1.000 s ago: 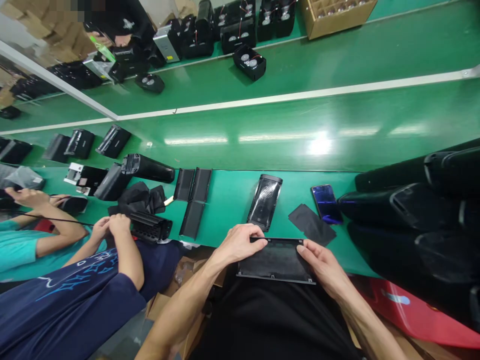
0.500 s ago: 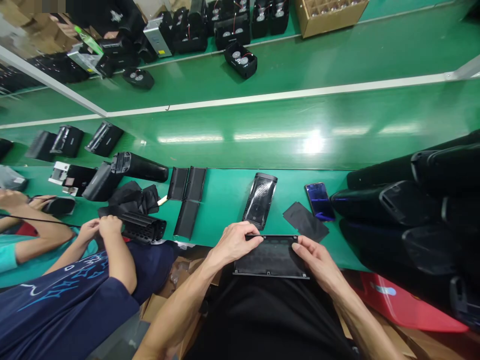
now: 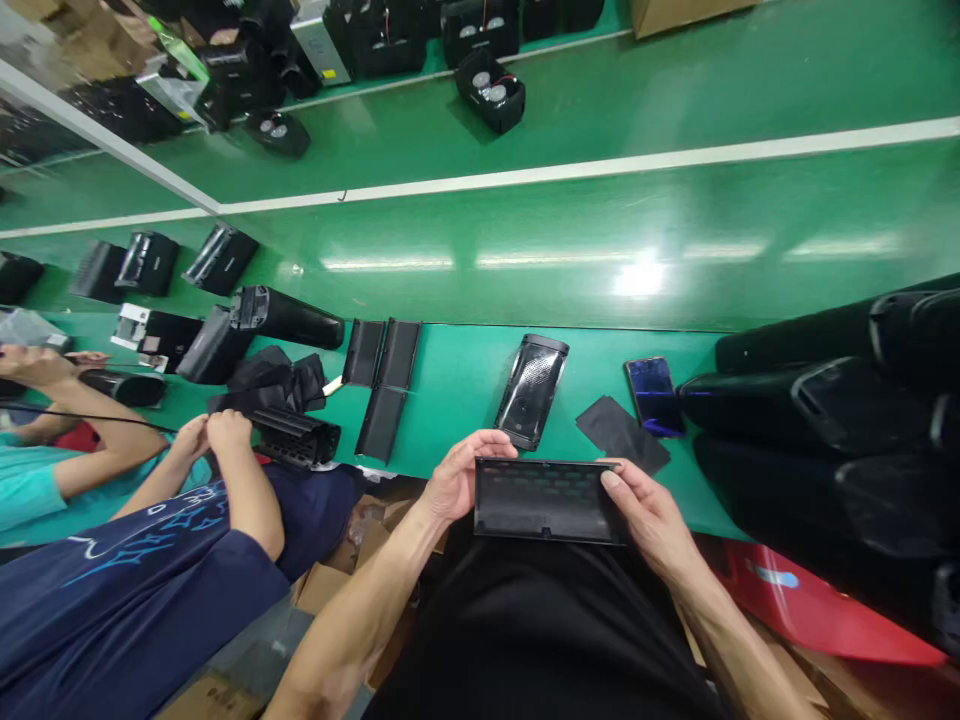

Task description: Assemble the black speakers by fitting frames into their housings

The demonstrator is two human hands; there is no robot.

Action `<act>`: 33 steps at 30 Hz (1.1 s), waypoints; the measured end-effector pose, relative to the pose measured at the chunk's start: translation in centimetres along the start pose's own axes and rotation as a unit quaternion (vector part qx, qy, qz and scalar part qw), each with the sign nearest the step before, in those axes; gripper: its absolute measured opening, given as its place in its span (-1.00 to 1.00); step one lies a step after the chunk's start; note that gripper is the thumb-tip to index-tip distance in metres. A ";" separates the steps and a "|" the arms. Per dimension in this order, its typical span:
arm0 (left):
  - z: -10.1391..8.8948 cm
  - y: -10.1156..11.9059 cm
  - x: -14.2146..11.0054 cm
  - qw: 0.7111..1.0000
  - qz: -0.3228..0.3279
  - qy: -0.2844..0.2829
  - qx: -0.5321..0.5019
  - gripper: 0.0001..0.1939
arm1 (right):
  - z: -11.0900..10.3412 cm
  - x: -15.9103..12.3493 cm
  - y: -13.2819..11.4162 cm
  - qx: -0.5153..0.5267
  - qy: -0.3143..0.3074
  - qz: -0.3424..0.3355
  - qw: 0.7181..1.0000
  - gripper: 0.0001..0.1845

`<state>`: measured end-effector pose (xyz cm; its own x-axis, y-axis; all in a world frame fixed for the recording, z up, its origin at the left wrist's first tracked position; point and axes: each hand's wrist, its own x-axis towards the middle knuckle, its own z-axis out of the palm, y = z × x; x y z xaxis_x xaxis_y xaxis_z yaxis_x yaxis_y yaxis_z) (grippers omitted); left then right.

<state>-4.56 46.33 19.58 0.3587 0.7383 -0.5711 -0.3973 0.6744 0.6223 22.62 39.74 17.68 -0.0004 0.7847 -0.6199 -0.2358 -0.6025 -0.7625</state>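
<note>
A shallow black plastic panel [image 3: 546, 505] with raised edges is held level over my lap, its hollow side facing up. My left hand [image 3: 459, 478] supports it at the left end, fingers curled against the far corner. At the right end, my right hand [image 3: 643, 512] pinches the panel with the thumb on top and fingers beneath. Just beyond it on the green bench [image 3: 450, 390] lies a glossy black casing [image 3: 531, 392] with a perforated upper part. Thin black sheets [image 3: 622, 435] lie beyond my right hand, beside a phone [image 3: 654, 396].
Large black casings [image 3: 810, 420] are piled at the right, above a red plastic stool [image 3: 817, 600]. More black panels [image 3: 386, 380] lie left of centre. A co-worker's hands [image 3: 214, 435] work near a black slotted part [image 3: 296, 438]. Beyond runs a green conveyor [image 3: 570, 240].
My left thumb has come off the panel's top face, and that hand now sits at its left end. The panel has tilted slightly. The whole view has shifted a little.
</note>
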 end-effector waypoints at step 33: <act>0.5 -2.1 0.4 0.980 -0.088 -0.013 -0.179 -0.34 | 1.3 2.1 0.2 0.092 0.160 0.074 0.980 -0.39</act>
<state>-3.20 45.19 18.32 0.4674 0.6138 -0.6362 -0.5973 0.7498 0.2847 21.33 41.41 16.47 0.2499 0.5867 -0.7703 -0.4283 -0.6466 -0.6313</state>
